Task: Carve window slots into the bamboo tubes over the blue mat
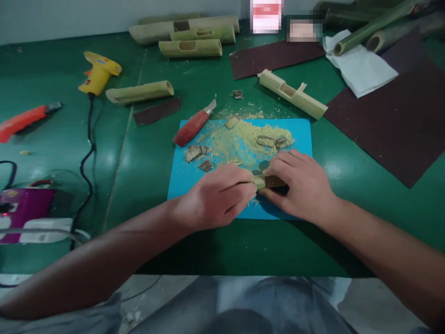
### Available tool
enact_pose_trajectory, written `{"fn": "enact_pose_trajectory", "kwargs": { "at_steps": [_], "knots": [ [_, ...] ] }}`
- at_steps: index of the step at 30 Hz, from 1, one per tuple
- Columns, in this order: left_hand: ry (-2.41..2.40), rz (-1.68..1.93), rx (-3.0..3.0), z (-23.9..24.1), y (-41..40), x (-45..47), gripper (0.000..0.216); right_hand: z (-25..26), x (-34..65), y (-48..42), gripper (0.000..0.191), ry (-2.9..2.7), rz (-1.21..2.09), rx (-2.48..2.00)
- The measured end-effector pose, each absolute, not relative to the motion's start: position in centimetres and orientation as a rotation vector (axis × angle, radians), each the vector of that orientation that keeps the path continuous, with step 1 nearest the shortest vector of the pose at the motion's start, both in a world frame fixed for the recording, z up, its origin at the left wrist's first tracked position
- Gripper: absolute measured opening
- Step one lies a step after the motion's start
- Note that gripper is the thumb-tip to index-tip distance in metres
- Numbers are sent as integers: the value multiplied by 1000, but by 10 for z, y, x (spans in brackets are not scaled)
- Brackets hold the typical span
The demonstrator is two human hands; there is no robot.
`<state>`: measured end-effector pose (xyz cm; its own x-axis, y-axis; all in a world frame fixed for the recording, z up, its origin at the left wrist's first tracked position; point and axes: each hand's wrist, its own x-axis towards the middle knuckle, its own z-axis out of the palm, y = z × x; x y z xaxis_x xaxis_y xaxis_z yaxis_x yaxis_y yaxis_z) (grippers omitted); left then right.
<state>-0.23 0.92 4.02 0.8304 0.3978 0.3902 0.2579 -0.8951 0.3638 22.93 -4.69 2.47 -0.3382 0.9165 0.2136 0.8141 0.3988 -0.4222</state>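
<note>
My left hand (pixel 217 197) and my right hand (pixel 301 183) meet over the near edge of a blue mat (pixel 302 132) on the green table. Both are closed on a small bamboo piece (pixel 259 181) between them. A strip of brown sandpaper (pixel 275 182) lies under my right fingers against that piece. Bamboo shavings (pixel 239 137) and several small cut bamboo bits (pixel 266 140) cover the middle of the mat. A red-handled carving knife (pixel 193 127) rests at the mat's far left corner, apart from both hands.
A notched bamboo tube (pixel 294 94) lies beyond the mat; more tubes (pixel 191 32) are at the back. Dark sandpaper sheets (pixel 392 120) lie right. Left are a yellow glue gun (pixel 99 72), an orange utility knife (pixel 22 121), cables and a purple box (pixel 22 206).
</note>
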Motion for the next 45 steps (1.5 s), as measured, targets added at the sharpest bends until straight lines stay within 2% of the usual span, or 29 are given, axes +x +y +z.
{"fn": "enact_pose_trajectory", "kwargs": {
  "at_steps": [14,19,30,37,45],
  "knots": [
    [604,680,2611,37,19,-9,6,23,230,-46,26,-2245,297,-1458],
    [537,776,2604,37,22,-9,10,23,230,-46,25,-2248,301,-1463],
    [578,748,2653,36,14,0,21,22,230,-46,26,-2246,277,-1454],
    [632,791,2585,37,12,3,11,22,230,-46,26,-2240,277,-1444],
    [654,723,2586,38,10,-3,20,23,230,-45,24,-2245,292,-1448]
  ]
}}
